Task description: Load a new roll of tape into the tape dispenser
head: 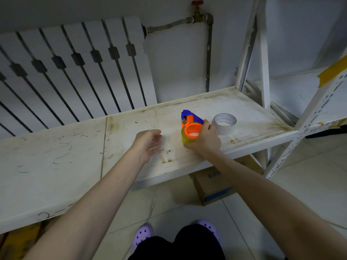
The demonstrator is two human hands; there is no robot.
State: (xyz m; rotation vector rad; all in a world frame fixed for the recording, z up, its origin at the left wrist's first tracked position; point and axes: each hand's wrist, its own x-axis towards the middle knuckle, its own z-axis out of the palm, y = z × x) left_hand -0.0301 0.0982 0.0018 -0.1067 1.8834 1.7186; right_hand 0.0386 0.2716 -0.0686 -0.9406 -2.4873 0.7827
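I'm grasping the tape dispenser (190,126) with my right hand (203,138) near the shelf's (131,128) front edge. Left hand (148,142) is hovering released beside it. White tape roll (224,123) is sitting just right.

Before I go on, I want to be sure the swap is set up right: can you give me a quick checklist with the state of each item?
1. Right hand grips the tape dispenser: ok.
2. Dispenser rests on the shelf: ok.
3. White tape roll within reach, beside the right hand: ok.
4. Left hand free and open to help: ok.
5. Dispenser hub empty: not ok, a yellowish roll sits around it.
6. Cutter blade condition: cannot tell.
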